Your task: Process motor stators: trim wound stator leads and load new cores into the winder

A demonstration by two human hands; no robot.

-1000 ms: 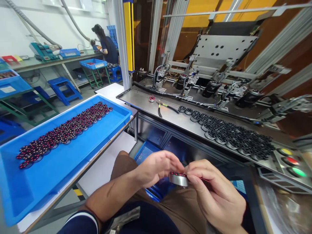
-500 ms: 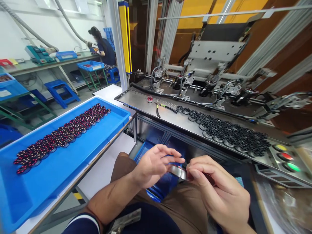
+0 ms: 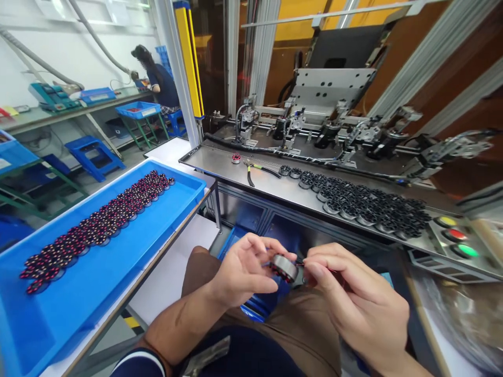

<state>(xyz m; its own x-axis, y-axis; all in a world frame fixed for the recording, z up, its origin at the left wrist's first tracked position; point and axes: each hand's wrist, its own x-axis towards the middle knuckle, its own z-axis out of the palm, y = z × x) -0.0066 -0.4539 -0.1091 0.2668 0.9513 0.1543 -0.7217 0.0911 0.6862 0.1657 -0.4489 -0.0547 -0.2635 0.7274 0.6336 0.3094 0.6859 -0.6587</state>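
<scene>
Both of my hands hold one small round metal ring with red-wound coils (image 3: 283, 267) over my lap. My left hand (image 3: 245, 267) grips it from the left with thumb and fingers. My right hand (image 3: 353, 301) pinches its right edge, where thin red wires stick out. To my left a blue tray (image 3: 118, 251) carries several rows of similar red-wound rings (image 3: 98, 225). On the steel bench ahead lie several black rings (image 3: 365, 204) in a long cluster.
Pliers (image 3: 251, 173) and one lone red-wound ring (image 3: 236, 158) lie on the steel bench (image 3: 275, 188). Behind it stands a machine with fixtures (image 3: 334, 120). Coloured push buttons (image 3: 458, 241) sit at the right. A person (image 3: 157, 78) sits at a far bench.
The ring has tilted between my fingers, its wound side now turned more toward me. My head has turned slightly, shifting the whole scene to the left.
</scene>
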